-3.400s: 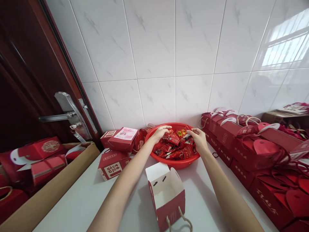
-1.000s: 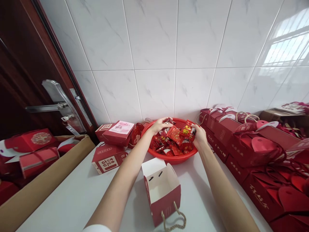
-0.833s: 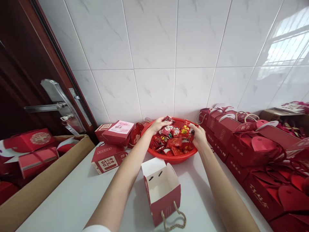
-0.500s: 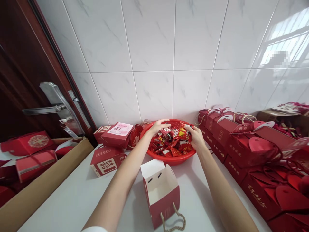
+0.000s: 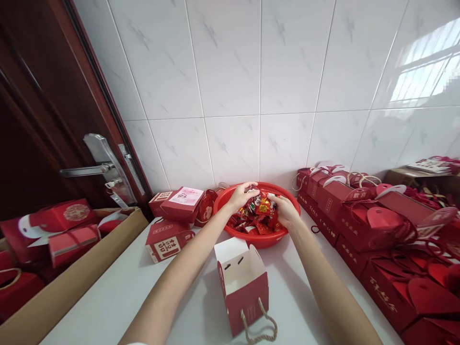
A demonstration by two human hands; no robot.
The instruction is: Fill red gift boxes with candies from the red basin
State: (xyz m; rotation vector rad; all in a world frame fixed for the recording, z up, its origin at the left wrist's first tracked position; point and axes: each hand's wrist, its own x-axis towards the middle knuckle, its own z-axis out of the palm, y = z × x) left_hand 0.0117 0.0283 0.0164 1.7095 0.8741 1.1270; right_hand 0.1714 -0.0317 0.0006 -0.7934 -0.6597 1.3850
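Over a round red plastic basket, both hands are in among the red-wrapped candies. My left hand is closed at the basket's left side, its fingers curled round wrapped candies at the top of the heap. From the right, my right hand grips a shiny red candy packet with yellow print. The two hands are close together, and their undersides are partly hidden. Nearer me stands an open red gift box with a white inside and a rope handle; no candy shows in it.
Closed red boxes sit left of the basket. Stacked red boxes with ribbons line the right side. A cardboard carton with more red boxes is at far left, beside a dark door. A tiled wall rises behind.
My right hand has moved left, closer to my left hand, with a candy packet in its fingers. The camera view has shifted slightly; the open box stays in place.
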